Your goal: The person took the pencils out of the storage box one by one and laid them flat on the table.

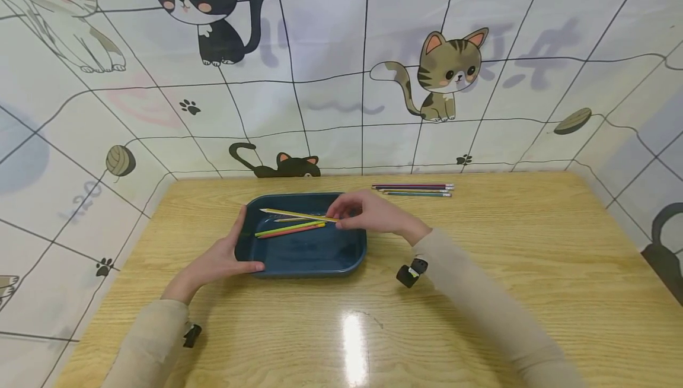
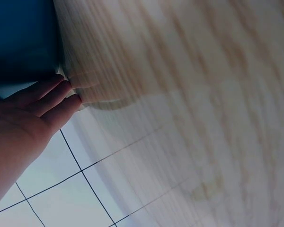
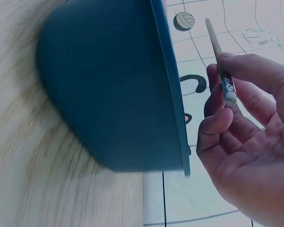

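A dark blue tray (image 1: 309,260) stands on the wooden table in the head view. My left hand (image 1: 226,254) holds its near left corner, thumb over the front rim and fingers along the outer left wall. Over the tray, my right hand (image 1: 368,213) pinches a yellow pencil (image 1: 293,214) near its eraser end, its point toward the left. In the right wrist view, thumb and fingers close round the pencil's (image 3: 228,87) metal band, above the tray's rim. Inside the tray lie a yellow-green pencil (image 1: 283,231), a red pencil (image 1: 290,232) and a partly covered pencil.
Several pencils (image 1: 413,190) lie side by side at the table's far edge, right of the tray. Behind the table (image 1: 507,257) hangs a white gridded cloth (image 1: 331,97) printed with cartoon cats. A light glare shows on the wood in front.
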